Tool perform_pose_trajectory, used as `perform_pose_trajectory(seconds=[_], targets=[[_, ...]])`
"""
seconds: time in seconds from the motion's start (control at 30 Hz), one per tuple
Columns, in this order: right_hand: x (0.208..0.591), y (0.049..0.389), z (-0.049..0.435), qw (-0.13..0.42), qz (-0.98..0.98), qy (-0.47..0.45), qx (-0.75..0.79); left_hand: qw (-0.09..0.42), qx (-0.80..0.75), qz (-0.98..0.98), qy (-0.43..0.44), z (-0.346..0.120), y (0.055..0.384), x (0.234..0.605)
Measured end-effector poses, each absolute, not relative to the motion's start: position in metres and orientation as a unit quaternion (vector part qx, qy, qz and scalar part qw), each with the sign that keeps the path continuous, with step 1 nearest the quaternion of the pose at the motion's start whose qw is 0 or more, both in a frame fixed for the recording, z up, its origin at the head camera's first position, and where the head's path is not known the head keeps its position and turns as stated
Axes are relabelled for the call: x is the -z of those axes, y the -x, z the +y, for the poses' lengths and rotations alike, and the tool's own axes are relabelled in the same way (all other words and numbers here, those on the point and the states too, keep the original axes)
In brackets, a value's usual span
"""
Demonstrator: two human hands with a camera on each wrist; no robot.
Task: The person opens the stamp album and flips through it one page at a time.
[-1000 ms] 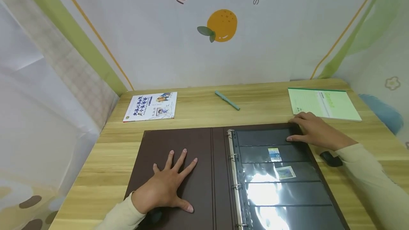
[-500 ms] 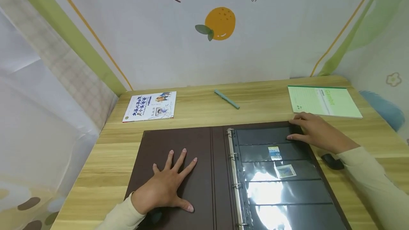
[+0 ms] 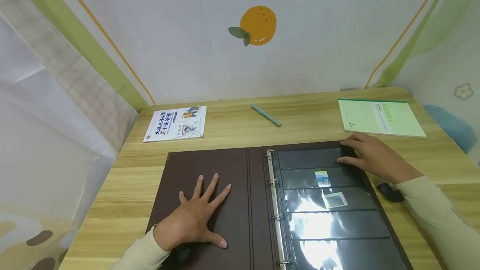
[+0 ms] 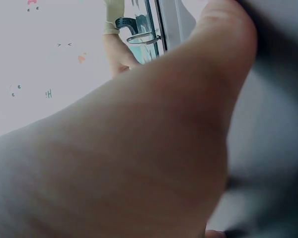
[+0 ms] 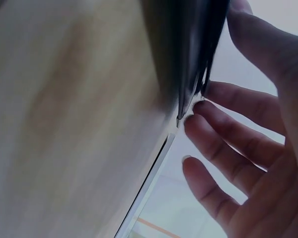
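Observation:
A brown ring-bound stamp album (image 3: 258,203) lies spread on the table in the head view. My left hand (image 3: 191,220) rests on its bare inside cover, fingers spread. My right hand (image 3: 375,157) is at the far right corner, with the thumb over the black pocket page and the fingers by the outer edge. In the right wrist view, the fingertips (image 5: 196,126) meet that edge and bend loosely. Two small stamps sit in the page's pockets: a blue and yellow stamp (image 3: 322,179) and a white-bordered stamp (image 3: 335,200). Glare covers part of the lower pockets.
Behind the album lie a white picture booklet (image 3: 175,124) at left, a green pen (image 3: 266,115) in the middle and a light green notebook (image 3: 382,118) at right. White printed cloth (image 3: 180,53) hangs around the wooden table (image 3: 112,195).
The head view shifts slightly. Both hands, the album and the stamps keep their places.

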State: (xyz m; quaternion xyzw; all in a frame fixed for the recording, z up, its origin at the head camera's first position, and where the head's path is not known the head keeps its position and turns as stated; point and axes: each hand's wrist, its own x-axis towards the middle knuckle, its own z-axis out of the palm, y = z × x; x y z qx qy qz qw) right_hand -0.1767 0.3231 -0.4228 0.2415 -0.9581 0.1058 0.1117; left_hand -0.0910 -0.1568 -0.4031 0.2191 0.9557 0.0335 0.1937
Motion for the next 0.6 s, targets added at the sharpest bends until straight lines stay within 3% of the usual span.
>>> perform_pose_trajectory(seconds=[0.27, 0.6], targets=[[0.4232, 0.1739, 0.3203, 0.160, -0.947, -0.259, -0.098, 0.191, -0.031, 0.956, -0.219, -0.1572, 0.0904, 0.4027], [0.4192, 0.1676, 0.3184, 0.103, -0.951, -0.204, -0.208, 0.190, -0.030, 0.956, -0.221, -0.1572, 0.0895, 0.4013]])
